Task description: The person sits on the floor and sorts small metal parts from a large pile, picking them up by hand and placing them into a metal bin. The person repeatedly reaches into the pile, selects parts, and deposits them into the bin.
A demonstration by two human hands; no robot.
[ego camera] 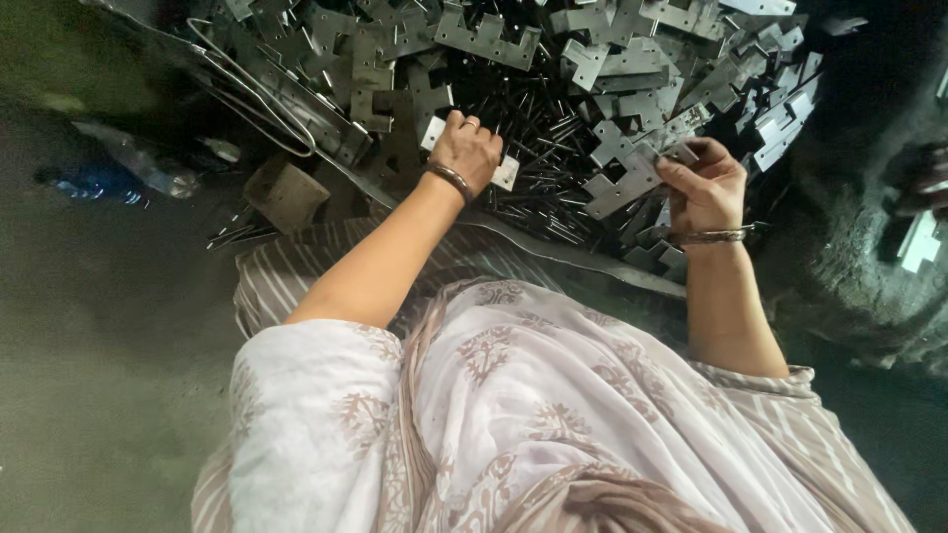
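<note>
Dim concrete floor (89, 326) was strewn with stamped metal brackets (632, 109) and thin rods (538, 128). One notched bracket (624, 186) was pinched in the right hand (703, 186); the left hand (464, 150) was curled over a flat plate (506, 174). Bare fingers could be cut by sharp edges.

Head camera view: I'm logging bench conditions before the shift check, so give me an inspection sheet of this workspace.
Surface: dark floor, dusty; work lies on a dark metal sheet.
Job's things: heap of notched metal plates over thin metal pins.
Clutter: plastic bottle lying at the left, brown block, bent wire loop.
Hands: left hand closed on a small pale plate, bangle on the wrist; right hand pinches a notched plate, bangle on the wrist.
Cables: nothing seen.
Surroundings: dim; another person's hand with a pale plate at the right edge.
</note>
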